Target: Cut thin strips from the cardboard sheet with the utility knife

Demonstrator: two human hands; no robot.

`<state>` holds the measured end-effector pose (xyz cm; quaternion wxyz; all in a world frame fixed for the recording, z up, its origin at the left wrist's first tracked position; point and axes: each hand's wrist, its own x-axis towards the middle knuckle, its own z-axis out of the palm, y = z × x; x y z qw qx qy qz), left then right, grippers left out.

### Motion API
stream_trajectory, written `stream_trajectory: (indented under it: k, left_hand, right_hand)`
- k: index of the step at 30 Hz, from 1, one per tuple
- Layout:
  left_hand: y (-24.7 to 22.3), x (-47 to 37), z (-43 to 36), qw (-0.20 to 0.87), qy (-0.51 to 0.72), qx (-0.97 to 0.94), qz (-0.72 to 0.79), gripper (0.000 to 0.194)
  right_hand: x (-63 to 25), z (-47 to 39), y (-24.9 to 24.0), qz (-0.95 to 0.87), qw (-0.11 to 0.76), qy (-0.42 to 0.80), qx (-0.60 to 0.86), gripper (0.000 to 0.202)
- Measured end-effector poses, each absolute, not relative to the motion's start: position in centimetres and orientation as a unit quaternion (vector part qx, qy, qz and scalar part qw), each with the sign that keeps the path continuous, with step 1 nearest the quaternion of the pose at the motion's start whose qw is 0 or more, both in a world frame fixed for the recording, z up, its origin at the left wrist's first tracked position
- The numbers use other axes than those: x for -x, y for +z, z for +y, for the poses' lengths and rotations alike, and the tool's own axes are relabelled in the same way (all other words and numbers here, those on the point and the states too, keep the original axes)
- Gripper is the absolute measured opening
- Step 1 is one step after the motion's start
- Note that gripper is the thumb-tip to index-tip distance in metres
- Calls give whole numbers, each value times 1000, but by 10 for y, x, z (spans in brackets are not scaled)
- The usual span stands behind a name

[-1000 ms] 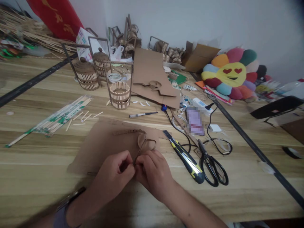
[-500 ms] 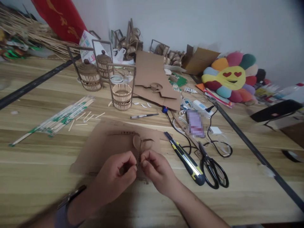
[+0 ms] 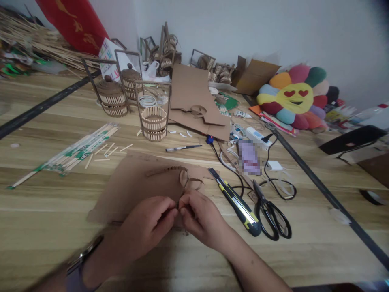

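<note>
My left hand [image 3: 145, 229] and my right hand [image 3: 199, 219] meet at the near edge of a brown cardboard sheet [image 3: 133, 186] lying flat on the wooden table [image 3: 45, 227]. Both pinch the near end of a thin corrugated cardboard strip [image 3: 178, 174], which arcs up from my fingertips and curves left over the sheet. A small cardboard ring [image 3: 196, 184] lies on the sheet just beyond the strip. A watch sits on my left wrist.
A yellow-black utility knife [image 3: 237, 202] and black scissors [image 3: 270, 213] lie right of my hands. Beyond are a pen [image 3: 182, 148], cables, a phone [image 3: 247, 156], wrapped chopsticks [image 3: 73, 152], bamboo basket models [image 3: 153, 121], cardboard pieces [image 3: 194, 101] and a flower cushion [image 3: 293, 97].
My fingertips have closed together on the strip's near end, and the strip now bows further left over the sheet. The view shifted slightly.
</note>
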<state>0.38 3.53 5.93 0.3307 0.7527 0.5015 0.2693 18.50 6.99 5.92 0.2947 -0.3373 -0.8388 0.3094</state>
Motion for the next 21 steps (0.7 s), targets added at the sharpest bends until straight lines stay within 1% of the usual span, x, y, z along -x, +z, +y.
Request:
stream_trajectory:
  k: [3, 7, 9, 11, 13, 14, 16, 19, 21]
  left_hand:
    - [58, -5, 34, 308, 272, -762, 500, 27]
    - [60, -5, 33, 298, 302, -767, 482, 26]
    - [63, -3, 34, 307, 316, -766, 467, 25]
    - [65, -2, 34, 318, 328, -766, 451, 25]
    - [67, -2, 33, 327, 336, -764, 443, 26]
    - [68, -2, 33, 330, 339, -761, 444, 26]
    - [67, -3, 32, 335, 344, -750, 455, 26]
    - [64, -3, 31, 333, 349, -737, 473, 26]
    - [62, -4, 31, 326, 348, -738, 478, 25]
  right_hand:
    - [-185, 70, 63, -833, 285, 333, 337, 12]
    - [-186, 69, 66, -814, 292, 383, 325, 12]
    - [-188, 69, 66, -788, 295, 437, 318, 10]
    - [-189, 68, 64, -740, 294, 520, 308, 9]
    - [-189, 68, 62, -681, 294, 601, 296, 14]
    - [-189, 68, 61, -661, 296, 623, 295, 16]
    - [-187, 68, 61, -665, 310, 604, 312, 18]
    - [-185, 68, 63, -739, 354, 463, 338, 15]
    - [-185, 67, 64, -778, 377, 381, 329, 11]
